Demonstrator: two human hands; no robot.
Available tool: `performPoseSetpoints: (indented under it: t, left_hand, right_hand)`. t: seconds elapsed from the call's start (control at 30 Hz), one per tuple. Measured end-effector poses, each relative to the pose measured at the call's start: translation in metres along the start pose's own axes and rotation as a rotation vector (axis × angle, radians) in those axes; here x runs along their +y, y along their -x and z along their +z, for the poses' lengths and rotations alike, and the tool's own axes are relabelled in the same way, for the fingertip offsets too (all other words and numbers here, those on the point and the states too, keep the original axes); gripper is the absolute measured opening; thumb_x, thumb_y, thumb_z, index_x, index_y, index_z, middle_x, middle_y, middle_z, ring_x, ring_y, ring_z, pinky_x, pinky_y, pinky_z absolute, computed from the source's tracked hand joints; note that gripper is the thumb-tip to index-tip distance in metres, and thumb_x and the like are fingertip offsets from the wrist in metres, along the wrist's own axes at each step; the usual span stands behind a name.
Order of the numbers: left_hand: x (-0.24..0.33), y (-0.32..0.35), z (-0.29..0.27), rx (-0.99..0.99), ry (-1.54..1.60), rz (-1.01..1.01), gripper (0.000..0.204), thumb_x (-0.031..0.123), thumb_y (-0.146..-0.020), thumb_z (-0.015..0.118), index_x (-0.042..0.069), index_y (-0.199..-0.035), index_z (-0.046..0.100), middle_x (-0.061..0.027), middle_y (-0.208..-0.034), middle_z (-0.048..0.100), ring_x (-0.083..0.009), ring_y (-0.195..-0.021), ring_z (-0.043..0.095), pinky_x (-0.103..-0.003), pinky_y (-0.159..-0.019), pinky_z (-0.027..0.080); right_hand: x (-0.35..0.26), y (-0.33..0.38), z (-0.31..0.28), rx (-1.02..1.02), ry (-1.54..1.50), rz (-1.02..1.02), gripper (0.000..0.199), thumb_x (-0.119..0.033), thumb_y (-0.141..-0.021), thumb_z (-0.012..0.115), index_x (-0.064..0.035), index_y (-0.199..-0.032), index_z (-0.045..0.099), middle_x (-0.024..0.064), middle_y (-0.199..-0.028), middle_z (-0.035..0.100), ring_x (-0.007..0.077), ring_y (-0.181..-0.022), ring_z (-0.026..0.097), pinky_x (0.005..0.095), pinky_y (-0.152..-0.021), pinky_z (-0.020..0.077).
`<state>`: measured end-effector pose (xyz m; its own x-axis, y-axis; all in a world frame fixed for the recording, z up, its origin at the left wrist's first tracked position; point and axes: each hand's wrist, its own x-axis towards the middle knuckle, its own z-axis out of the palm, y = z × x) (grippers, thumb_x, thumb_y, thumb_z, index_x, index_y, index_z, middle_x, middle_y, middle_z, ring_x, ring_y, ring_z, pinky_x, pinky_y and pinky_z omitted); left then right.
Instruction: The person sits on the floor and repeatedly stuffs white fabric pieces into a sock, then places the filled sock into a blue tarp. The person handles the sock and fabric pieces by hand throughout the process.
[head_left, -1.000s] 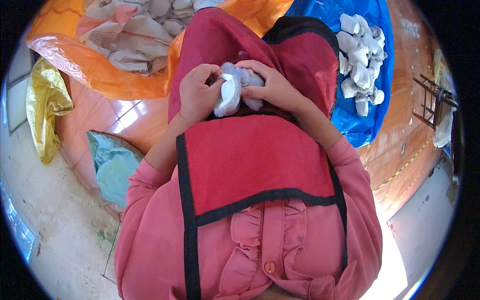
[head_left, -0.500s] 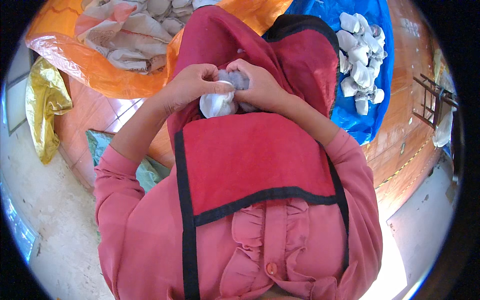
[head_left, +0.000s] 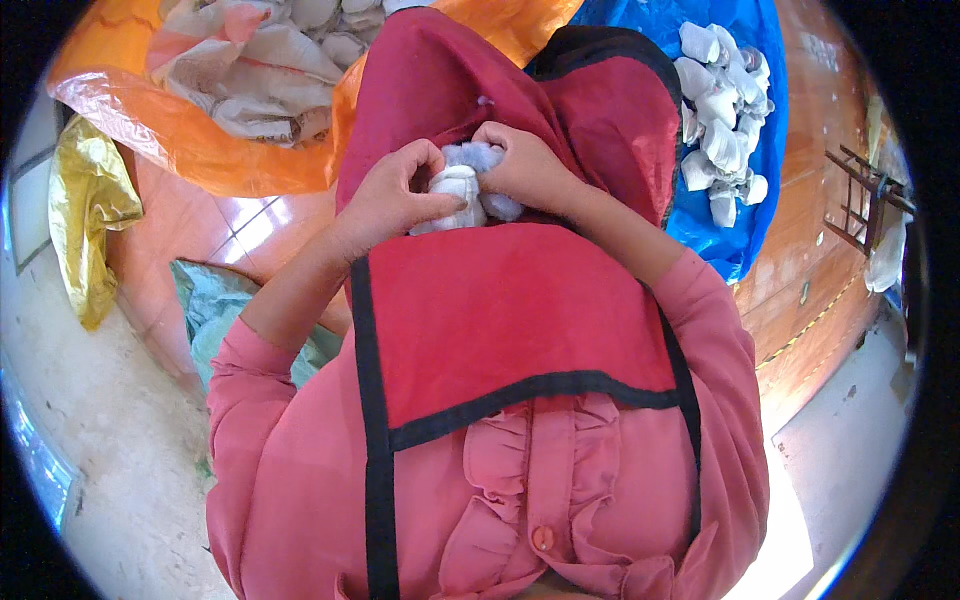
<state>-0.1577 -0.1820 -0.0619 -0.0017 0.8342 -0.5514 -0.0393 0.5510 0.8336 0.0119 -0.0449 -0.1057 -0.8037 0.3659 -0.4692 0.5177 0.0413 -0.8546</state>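
A red cloth (head_left: 520, 310) with black edging is spread over the lap; an orange sheet (head_left: 190, 150) of loose pale rags lies ahead on the left, a blue sheet (head_left: 745, 215) of rolled bundles (head_left: 722, 120) on the right; a small pale bundle (head_left: 462, 192) is clamped between both hands above the cloth, the left hand (head_left: 395, 195) wrapped round it, the right hand (head_left: 520, 165) pinching its grey top; the rolling or tucking step is judged to be in hand, and a firm tuck is called for next.

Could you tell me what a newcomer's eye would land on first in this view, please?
First, the two hands at upper centre: the left hand and right hand both grip a small pale cloth bundle over a red black-edged cloth across the lap. To the right, white bundles lie on a blue sheet; an orange sack sits upper left.
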Motion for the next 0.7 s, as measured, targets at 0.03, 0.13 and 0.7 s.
performPoseSetpoints:
  t: [0.03,0.13,0.7]
  left_hand:
    - [-0.003,-0.001,0.001,-0.008,0.013,0.002,0.030,0.011,-0.075,0.074,0.010,-0.091,0.049,0.0034,-0.080,0.050,-0.0053,-0.074,0.051,-0.022,-0.061,0.041]
    - [-0.014,-0.005,0.009,-0.009,0.159,0.031,0.027,0.003,-0.075,0.070,0.011,-0.088,0.048,0.0051,-0.080,0.048,-0.0039,-0.073,0.048,-0.020,-0.060,0.038]
    - [-0.019,-0.014,0.031,0.244,0.210,0.106,0.016,0.005,-0.077,0.064,0.009,-0.088,0.052,0.0034,-0.081,0.050,-0.0066,-0.075,0.047,-0.023,-0.066,0.039]
  right_hand:
    - [0.000,0.002,-0.002,-0.022,-0.017,-0.020,0.047,-0.025,-0.063,0.081,-0.0047,-0.102,0.061,0.0113,-0.090,0.066,0.0195,-0.084,0.063,0.0348,-0.076,0.0500]
    - [-0.002,0.009,-0.014,-0.102,-0.134,-0.120,0.049,-0.019,-0.067,0.079,-0.0059,-0.110,0.062,0.0086,-0.100,0.065,0.0174,-0.093,0.061,0.0328,-0.083,0.0496]
    - [-0.006,0.021,-0.016,0.019,0.108,-0.197,0.044,-0.035,-0.076,0.072,-0.0022,-0.104,0.062,0.0179,-0.096,0.065,0.0319,-0.088,0.064,0.0390,-0.078,0.0491]
